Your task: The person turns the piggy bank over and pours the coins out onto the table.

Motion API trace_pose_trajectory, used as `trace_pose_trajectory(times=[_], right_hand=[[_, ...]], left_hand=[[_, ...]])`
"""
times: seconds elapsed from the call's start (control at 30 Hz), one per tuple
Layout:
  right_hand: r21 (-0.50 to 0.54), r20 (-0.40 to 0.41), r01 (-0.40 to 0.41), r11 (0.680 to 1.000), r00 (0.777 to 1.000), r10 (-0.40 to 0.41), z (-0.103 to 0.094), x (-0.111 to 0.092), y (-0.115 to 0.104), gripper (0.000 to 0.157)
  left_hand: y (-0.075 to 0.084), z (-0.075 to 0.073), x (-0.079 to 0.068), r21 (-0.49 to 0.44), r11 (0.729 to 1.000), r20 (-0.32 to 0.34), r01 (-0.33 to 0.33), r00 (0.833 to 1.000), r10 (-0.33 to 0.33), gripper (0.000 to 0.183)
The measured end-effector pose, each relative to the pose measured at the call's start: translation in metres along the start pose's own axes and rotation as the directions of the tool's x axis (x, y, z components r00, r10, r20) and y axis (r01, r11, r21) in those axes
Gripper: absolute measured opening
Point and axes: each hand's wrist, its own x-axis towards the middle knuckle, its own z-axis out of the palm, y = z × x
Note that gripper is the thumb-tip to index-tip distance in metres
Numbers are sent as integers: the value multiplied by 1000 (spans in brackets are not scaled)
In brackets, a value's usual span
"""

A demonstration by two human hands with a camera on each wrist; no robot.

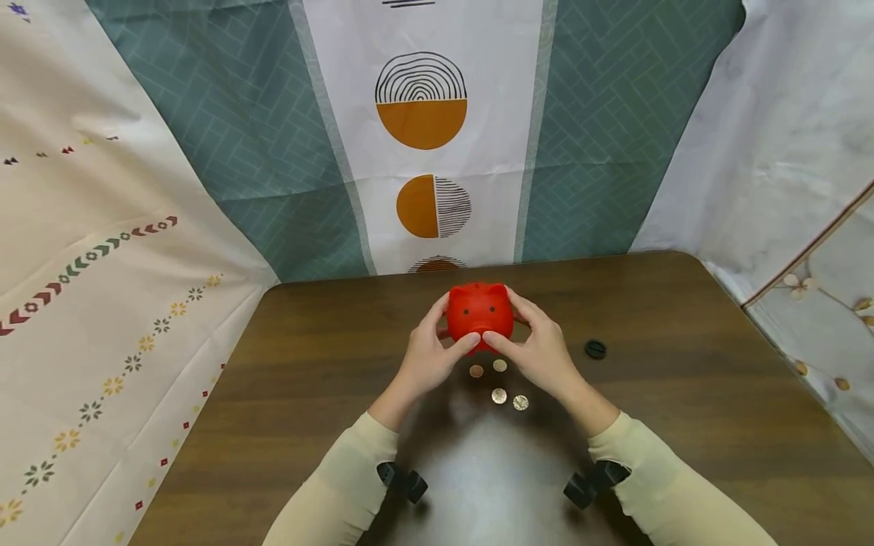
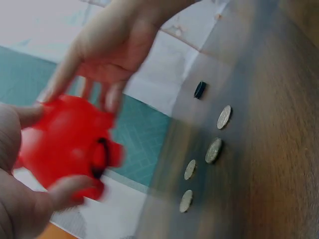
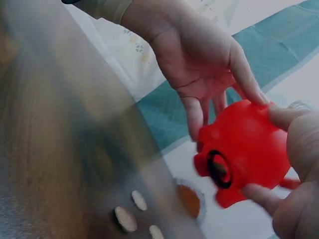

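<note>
A red piggy bank (image 1: 480, 309) is held up over the table between both hands, its face towards the head camera. My left hand (image 1: 429, 355) grips one side and my right hand (image 1: 545, 356) the other, thumbs in front near the snout and fingers round the sides. On its underside, the right wrist view shows a round hole with a black rim (image 3: 229, 180). Below the bank lie several coins, among them a copper-coloured coin (image 1: 476, 371) and a silvery coin (image 1: 499, 396). A round black plug (image 1: 595, 349) lies to the right of my right hand.
The brown wooden table (image 1: 328, 364) ends at a back edge just beyond the hands. A green and white patterned cloth (image 1: 287, 152) hangs behind it, with pale cloths at both sides. Each sleeve carries a black wrist camera (image 1: 403, 481).
</note>
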Motion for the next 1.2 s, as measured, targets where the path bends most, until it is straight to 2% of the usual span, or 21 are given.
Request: trace_pose_trajectory(times=[0.1, 0.17, 0.2, 0.27, 0.37, 0.43, 0.53, 0.67, 0.77, 0.87, 0.93, 0.97, 1.03, 1.1, 1.2], right_hand=[[-5, -53, 123, 992, 991, -123, 1, 2, 9, 76], [-12, -62, 133, 991, 989, -134, 2, 6, 17, 76], [-5, -49, 114, 994, 992, -114, 4, 7, 22, 76], [14, -7, 31, 999, 999, -31, 7, 8, 31, 74], [21, 49, -87, 996, 995, 86, 13, 3, 43, 73], [13, 56, -110, 994, 992, 109, 17, -2, 48, 74], [1, 50, -109, 994, 993, 109, 19, -4, 50, 74], [9, 44, -85, 996, 995, 85, 17, -1, 48, 73], [24, 1, 6, 1000, 1000, -6, 14, 1, 41, 74], [27, -54, 123, 992, 991, -121, 9, 2, 33, 78], [29, -56, 128, 991, 990, -126, 7, 3, 31, 77], [30, -43, 106, 994, 994, -105, 7, 3, 32, 77], [48, 4, 15, 999, 1000, -15, 7, 3, 36, 75], [49, 42, -67, 997, 997, 65, 8, 3, 40, 74], [36, 61, -110, 993, 992, 108, 11, 1, 44, 76]], left_hand=[[10, -2, -1, -22, 994, -43, -107, 993, 106, 79], [18, -4, 0, -18, 994, -54, -112, 992, 111, 79], [22, -5, 0, -9, 996, -49, -91, 995, 90, 77], [28, -7, -2, 12, 1000, -14, 8, 1000, -8, 73], [32, -9, -7, 43, 989, 49, 144, 988, -146, 70], [31, -9, -11, 57, 982, 72, 181, 980, -185, 71], [28, -7, -13, 65, 980, 67, 188, 979, -192, 71], [25, -5, -12, 50, 989, 32, 142, 989, -143, 70], [22, -4, -9, 2, 999, -10, 41, 999, -41, 73], [15, -3, -5, -4, 996, -48, -85, 995, 85, 80], [8, -2, -2, 26, 995, -52, -98, 994, 99, 79], [5, -2, 0, 47, 995, -44, -84, 995, 86, 78], [0, -2, 1, 74, 997, -17, -10, 1000, 12, 75], [-6, -2, 1, 92, 994, 10, 66, 998, -67, 73], [-10, -1, -1, 105, 988, 25, 112, 993, -115, 75]])
